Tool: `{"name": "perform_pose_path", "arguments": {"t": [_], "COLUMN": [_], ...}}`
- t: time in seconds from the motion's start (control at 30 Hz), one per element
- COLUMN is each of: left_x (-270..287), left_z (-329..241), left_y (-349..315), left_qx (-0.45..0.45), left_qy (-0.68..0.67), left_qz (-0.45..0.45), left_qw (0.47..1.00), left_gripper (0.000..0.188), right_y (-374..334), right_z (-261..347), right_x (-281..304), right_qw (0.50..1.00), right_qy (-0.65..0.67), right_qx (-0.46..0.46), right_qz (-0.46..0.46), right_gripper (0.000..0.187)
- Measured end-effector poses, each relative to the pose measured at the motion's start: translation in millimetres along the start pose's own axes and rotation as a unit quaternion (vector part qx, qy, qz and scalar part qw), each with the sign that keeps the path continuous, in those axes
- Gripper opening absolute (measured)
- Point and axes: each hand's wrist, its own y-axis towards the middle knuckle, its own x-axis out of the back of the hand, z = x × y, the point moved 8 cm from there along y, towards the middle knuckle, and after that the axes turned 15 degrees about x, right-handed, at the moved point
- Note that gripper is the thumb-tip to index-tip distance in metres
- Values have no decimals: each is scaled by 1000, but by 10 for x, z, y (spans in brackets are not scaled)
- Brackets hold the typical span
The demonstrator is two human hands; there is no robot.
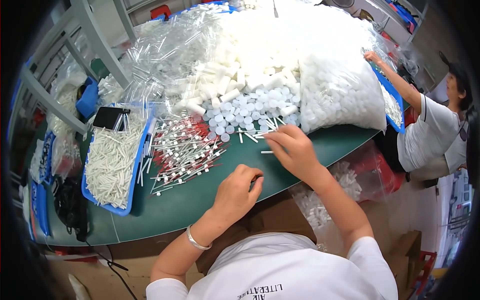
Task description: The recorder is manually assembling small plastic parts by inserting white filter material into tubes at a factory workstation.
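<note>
A worker's two bare hands hover over small parts on a green desk point(165, 220). The right hand point(296, 152), at the centre of the frame, bends its fingers and thumb narrowly downward beside loose white tubes point(250, 137); whether it grips one cannot be told. The left hand point(235, 192), below and to its left near the desk's front edge, is loosely curled, its contents, if any, hidden by the fingers.

The tubes lie scattered between translucent discs point(244, 111) and the worker, and their round shape could let a stray knuckle or sleeve roll one over the edge. Just left of centre, red-and-white rods point(182, 145) lie crossed in a tangle; pulling one could drag out its neighbours. The discs touch thick white cylinders point(230, 95) behind them, so a careless reach might mix the kinds. At upper right of centre, a bulging bag point(340, 95) could slump forward onto the discs if nudged.
</note>
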Motion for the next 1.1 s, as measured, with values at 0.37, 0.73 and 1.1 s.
{"name": "perform_pose_path", "arguments": {"t": [0.37, 0.73, 1.1], "left_x": [-247, -113, -158], "left_z": [-219, 9, 408], "left_y": [390, 768, 712], "left_qx": [-127, -55, 180], "left_qy": [166, 9, -246], "left_qz": [-50, -55, 74], "left_qw": [977, 997, 949], "left_gripper": [13, 11, 20], "right_y": [496, -38, 46], "right_z": [-389, -869, -735], "right_x": [-387, -286, -264], "right_qw": [998, 902, 829], "right_qy": [57, 326, 445], "right_qx": [33, -251, -288], "right_qz": [-15, -129, -182], "right_gripper": [7, 16, 15]}}
